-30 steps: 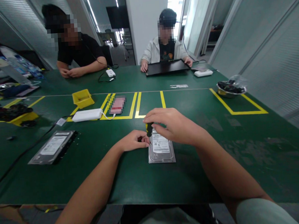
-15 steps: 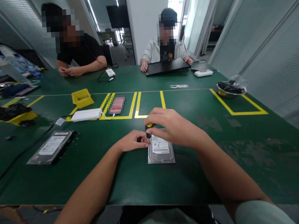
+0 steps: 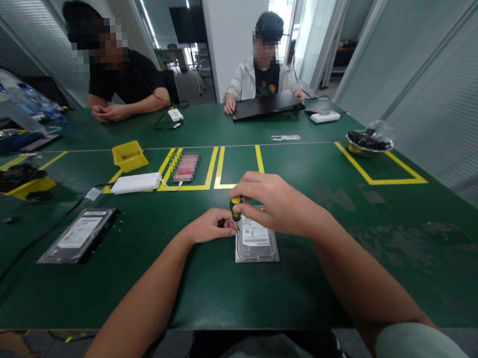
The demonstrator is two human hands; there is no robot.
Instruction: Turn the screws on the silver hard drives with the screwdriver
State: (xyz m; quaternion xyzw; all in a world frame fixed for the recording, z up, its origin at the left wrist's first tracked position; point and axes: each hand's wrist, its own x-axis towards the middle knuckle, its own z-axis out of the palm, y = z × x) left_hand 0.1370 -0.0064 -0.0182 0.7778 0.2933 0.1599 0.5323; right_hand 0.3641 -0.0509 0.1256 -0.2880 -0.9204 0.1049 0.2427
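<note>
In front of me a silver hard drive (image 3: 256,248) with a white label lies flat on the green table. My right hand (image 3: 270,201) reaches over its far part, fingers and thumb closed around the short black-and-yellow handle of a screwdriver (image 3: 236,210). The screwdriver stands roughly upright at the drive's left edge, and its tip is hidden. On that same edge, my left hand (image 3: 212,224) is closed, thumb and curled fingertips against the drive near the screwdriver. Exactly how these fingertips grip is partly hidden.
Another hard drive (image 3: 78,235) lies left, small bits beside it. Beyond are a white power bank (image 3: 136,183) cabled to a blurred phone (image 3: 186,167), a yellow bin (image 3: 129,156), and a metal bowl (image 3: 368,145) at right. Across the table, one person holds a dark panel (image 3: 269,106); another rests their forearms.
The screwdriver handle has turned or tilted slightly in my right hand, showing more yellow. Both hands stay at the drive. The view has shifted a little.
</note>
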